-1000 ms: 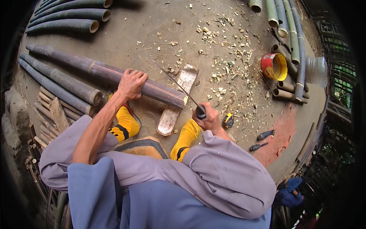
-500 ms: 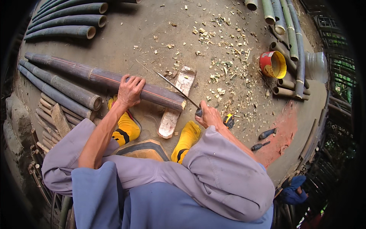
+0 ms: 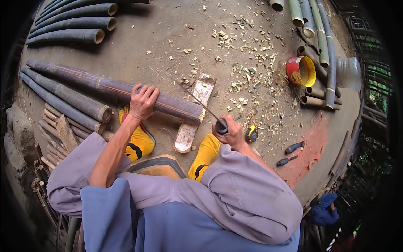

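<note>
My left hand (image 3: 143,101) presses down on a dark bamboo pole (image 3: 113,87), fingers curled over its top. The pole slants from the far left, and its near right end lies across a pale, hewn wooden block (image 3: 187,135). In my right hand (image 3: 231,132) is the dark round handle of a long, thin, straight-bladed tool (image 3: 195,98). Its blade points up and to the left, passing over the block beside the pole's cut end. Whether the edge touches the bamboo, or carries teeth, I cannot make out.
Bamboo poles (image 3: 67,35) lie at upper left, more (image 3: 329,54) at upper right. Chips (image 3: 247,75) litter the ground. Nearby are a red and yellow bucket (image 3: 301,70), a tape measure (image 3: 252,133) and two dark tools (image 3: 287,160). My yellow-socked feet (image 3: 204,155) flank the block.
My right hand has turned slightly, so the handle's round end shows more and the blade is seen thinner. The left hand and the pole stay almost in place.
</note>
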`<state>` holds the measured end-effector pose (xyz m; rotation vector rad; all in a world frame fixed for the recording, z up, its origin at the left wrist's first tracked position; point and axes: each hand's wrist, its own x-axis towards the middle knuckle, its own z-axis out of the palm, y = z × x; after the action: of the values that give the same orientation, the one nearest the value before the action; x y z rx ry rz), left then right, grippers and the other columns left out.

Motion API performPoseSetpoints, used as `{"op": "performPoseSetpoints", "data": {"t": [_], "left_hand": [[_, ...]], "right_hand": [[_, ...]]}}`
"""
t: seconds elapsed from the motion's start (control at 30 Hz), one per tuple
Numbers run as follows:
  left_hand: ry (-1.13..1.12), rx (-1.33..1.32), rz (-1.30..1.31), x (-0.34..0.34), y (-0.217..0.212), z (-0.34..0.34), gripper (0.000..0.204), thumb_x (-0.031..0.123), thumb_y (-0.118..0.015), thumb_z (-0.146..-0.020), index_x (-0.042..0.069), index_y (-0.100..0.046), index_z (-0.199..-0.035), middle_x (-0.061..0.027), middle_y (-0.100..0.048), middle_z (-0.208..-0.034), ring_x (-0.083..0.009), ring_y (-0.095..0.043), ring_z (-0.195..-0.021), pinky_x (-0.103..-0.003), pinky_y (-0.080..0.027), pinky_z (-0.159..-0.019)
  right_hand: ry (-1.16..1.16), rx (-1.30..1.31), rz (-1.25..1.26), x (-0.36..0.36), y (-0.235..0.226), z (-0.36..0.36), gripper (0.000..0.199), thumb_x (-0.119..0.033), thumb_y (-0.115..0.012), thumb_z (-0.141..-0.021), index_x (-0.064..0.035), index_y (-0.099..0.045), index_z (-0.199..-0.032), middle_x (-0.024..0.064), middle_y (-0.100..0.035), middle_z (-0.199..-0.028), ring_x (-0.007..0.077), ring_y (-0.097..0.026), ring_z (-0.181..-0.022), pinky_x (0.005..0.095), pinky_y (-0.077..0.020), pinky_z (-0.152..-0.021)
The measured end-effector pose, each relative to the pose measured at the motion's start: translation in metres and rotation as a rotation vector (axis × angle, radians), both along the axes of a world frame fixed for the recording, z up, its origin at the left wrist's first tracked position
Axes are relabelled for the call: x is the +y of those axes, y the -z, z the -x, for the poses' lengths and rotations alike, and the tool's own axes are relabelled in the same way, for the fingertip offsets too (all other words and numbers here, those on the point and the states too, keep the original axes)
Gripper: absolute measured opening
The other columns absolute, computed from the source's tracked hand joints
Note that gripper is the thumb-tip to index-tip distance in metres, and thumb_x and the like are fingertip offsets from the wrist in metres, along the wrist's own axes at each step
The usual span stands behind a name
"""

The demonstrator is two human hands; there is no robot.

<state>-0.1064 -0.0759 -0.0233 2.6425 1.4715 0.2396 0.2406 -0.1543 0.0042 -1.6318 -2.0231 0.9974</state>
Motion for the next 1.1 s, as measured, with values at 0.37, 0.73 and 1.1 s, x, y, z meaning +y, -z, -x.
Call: {"op": "performPoseSetpoints", "data": {"t": [0.37,0.73,1.1], "left_hand": [[-0.034,0.015,-0.164,-0.01,0.012,-0.001,0.057,0.009,-0.072,-0.06,0.01,-0.057,-0.116,-0.0038,-0.062,-0.108,-0.0207,-0.057,-0.109,-0.045,-0.035,-0.102],[0.07,0.201,0.377,0.022,-0.011,-0.001,0.053,0.016,-0.075,-0.053,0.011,-0.057,-0.103,-0.0049,-0.062,-0.098,-0.0244,-0.06,-0.101,-0.052,-0.039,-0.099],[0.04,0.076,0.117,0.008,-0.008,-0.005,0.065,0.013,-0.081,-0.046,0.013,-0.057,-0.107,-0.0024,-0.061,-0.1,-0.0205,-0.059,-0.102,-0.049,-0.037,-0.099]], "right_hand": [[0.023,-0.036,0.095,0.015,0.004,-0.005,0.036,-0.017,-0.073,-0.075,-0.0007,-0.049,-0.097,0.0214,-0.063,-0.071,0.0375,-0.067,-0.068,0.0439,-0.0518,-0.06],[0.037,0.123,-0.131,0.008,-0.013,0.004,0.035,-0.015,-0.075,-0.077,0.0,-0.052,-0.099,0.0207,-0.064,-0.071,0.0349,-0.066,-0.061,0.0422,-0.0512,-0.055],[-0.015,-0.112,0.039,0.002,0.004,-0.007,0.038,-0.017,-0.075,-0.075,-0.0021,-0.049,-0.098,0.0217,-0.064,-0.073,0.0401,-0.066,-0.071,0.0421,-0.0525,-0.059]]}}
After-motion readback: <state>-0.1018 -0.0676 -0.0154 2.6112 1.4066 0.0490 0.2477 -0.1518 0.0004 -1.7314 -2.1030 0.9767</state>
